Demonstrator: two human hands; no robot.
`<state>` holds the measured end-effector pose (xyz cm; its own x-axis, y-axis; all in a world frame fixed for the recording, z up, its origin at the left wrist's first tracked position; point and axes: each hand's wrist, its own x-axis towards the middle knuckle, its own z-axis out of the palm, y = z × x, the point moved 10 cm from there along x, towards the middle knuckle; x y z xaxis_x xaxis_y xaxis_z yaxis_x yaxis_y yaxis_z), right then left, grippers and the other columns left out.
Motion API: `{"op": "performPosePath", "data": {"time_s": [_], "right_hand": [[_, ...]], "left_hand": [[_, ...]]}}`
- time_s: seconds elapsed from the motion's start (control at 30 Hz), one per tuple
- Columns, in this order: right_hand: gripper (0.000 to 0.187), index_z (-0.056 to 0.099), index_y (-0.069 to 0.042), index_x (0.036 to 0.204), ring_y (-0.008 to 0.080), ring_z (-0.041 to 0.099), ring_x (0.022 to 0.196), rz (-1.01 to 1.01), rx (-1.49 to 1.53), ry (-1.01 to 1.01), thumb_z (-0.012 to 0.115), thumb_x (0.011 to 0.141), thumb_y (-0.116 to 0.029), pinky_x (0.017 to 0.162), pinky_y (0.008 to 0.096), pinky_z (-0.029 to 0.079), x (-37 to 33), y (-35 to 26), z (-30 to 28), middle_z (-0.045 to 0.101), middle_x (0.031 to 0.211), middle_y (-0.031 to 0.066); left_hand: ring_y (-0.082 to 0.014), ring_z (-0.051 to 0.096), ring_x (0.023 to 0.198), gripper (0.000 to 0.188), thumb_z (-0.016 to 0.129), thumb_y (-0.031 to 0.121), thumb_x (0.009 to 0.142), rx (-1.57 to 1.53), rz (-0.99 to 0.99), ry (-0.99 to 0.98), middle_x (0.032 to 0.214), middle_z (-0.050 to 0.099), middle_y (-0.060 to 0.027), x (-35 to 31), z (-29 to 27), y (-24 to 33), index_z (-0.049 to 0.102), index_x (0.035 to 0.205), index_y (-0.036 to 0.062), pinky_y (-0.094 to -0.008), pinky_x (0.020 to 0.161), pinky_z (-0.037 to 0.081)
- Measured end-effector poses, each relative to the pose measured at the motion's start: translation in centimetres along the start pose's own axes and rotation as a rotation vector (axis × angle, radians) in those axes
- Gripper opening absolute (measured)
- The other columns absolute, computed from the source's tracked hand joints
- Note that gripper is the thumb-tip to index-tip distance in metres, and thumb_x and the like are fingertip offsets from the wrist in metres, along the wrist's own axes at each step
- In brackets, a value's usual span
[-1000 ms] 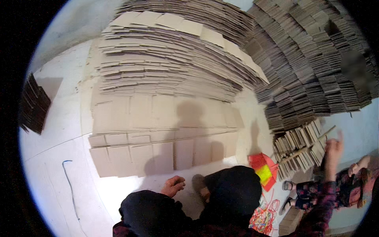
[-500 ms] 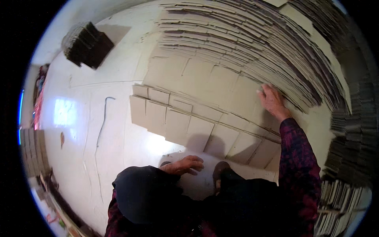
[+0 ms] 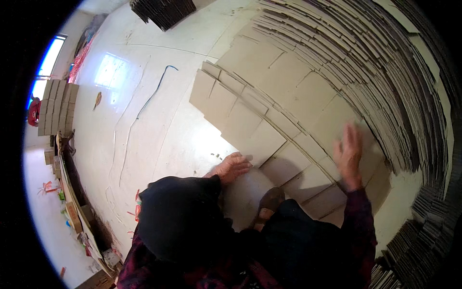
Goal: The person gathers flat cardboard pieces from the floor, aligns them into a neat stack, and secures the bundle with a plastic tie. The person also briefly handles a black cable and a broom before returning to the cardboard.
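Flat cardboard pieces (image 3: 243,127) lie overlapped in slanting rows on the floor in front of me. Beyond them, a long bank of tightly layered cardboard sheets (image 3: 332,58) curves across the upper right. My right hand (image 3: 350,153) is over the right part of the flat pieces, near the edge of that bank. Its fingers are apart and slightly blurred, with nothing seen in them. Beside my left knee, my left hand (image 3: 233,167) has its fingers stretched out and holds nothing. Its fingertips are close to the near edge of the front row; whether they touch it I cannot tell.
A dark bundle of stacked sheets (image 3: 163,13) stands at the far edge. A thin dark strap (image 3: 153,100) lies on the pale floor to the left. Grey-brown stacks (image 3: 57,108) stand by the left wall, and darker piles (image 3: 414,248) line the lower right.
My view has turned, so the cardboard rows now slant more steeply and sit further right. My right hand stays over the cardboard, its fingers blurred. My left hand remains near my knee.
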<state>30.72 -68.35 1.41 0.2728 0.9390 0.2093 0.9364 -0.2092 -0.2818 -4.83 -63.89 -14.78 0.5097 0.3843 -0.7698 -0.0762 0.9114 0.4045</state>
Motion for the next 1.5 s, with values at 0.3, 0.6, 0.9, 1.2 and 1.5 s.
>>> {"op": "performPosePath", "data": {"time_s": [0.3,0.6,0.9,1.2,1.5], "right_hand": [[0.086,0.033,-0.002,0.137,0.0366,0.042,0.111,-0.023,0.033,-0.172,0.077,0.067,-0.030,0.094,0.0520,0.033,-6.0,-8.6,2.5,0.045,0.119,0.0185],[0.062,0.052,-0.001,0.117,0.0346,0.049,0.097,0.149,0.048,-0.238,0.077,0.067,-0.026,0.085,0.0440,0.039,-6.6,-9.9,2.0,0.051,0.105,0.0166],[0.063,0.045,-0.004,0.128,0.0354,0.061,0.086,0.008,0.190,-0.399,0.072,0.073,-0.013,0.070,0.0393,0.049,-8.1,-15.0,1.0,0.061,0.099,0.0193],[0.057,0.050,-0.004,0.126,0.0316,0.061,0.100,0.019,0.348,-0.472,0.072,0.074,-0.016,0.081,0.0362,0.050,-1.4,-12.6,-8.8,0.062,0.110,0.0196],[0.061,0.050,-0.003,0.126,0.0287,0.057,0.100,0.193,0.189,-0.091,0.074,0.071,-0.013,0.085,0.0373,0.047,8.4,-0.4,-13.1,0.058,0.112,0.0165]], "left_hand": [[-0.0280,0.049,0.112,0.026,0.065,0.018,0.084,-0.160,-0.182,-0.181,0.118,0.050,-0.0116,0.6,2.1,-1.1,0.055,0.105,0.0062,-0.0398,0.098,0.040],[-0.0314,0.045,0.116,0.028,0.052,0.010,0.087,-0.291,-0.286,-0.193,0.124,0.048,-0.0162,1.2,2.4,-2.1,0.050,0.114,0.0014,-0.0421,0.102,0.039],[-0.0357,0.052,0.108,0.020,0.051,0.007,0.084,-0.430,-0.239,-0.532,0.114,0.055,-0.0168,2.8,0.0,-4.1,0.053,0.102,0.0011,-0.0482,0.097,0.042],[-0.0272,0.054,0.109,0.029,0.063,0.020,0.084,0.101,-0.302,-0.551,0.112,0.060,-0.0130,-4.2,8.7,2.1,0.059,0.107,0.0031,-0.0425,0.094,0.041],[-0.0232,0.066,0.082,0.025,0.059,0.022,0.090,-0.015,-0.173,-0.436,0.092,0.065,-0.0145,4.3,16.2,6.2,0.053,0.106,0.0029,-0.0329,0.068,0.058]]}}
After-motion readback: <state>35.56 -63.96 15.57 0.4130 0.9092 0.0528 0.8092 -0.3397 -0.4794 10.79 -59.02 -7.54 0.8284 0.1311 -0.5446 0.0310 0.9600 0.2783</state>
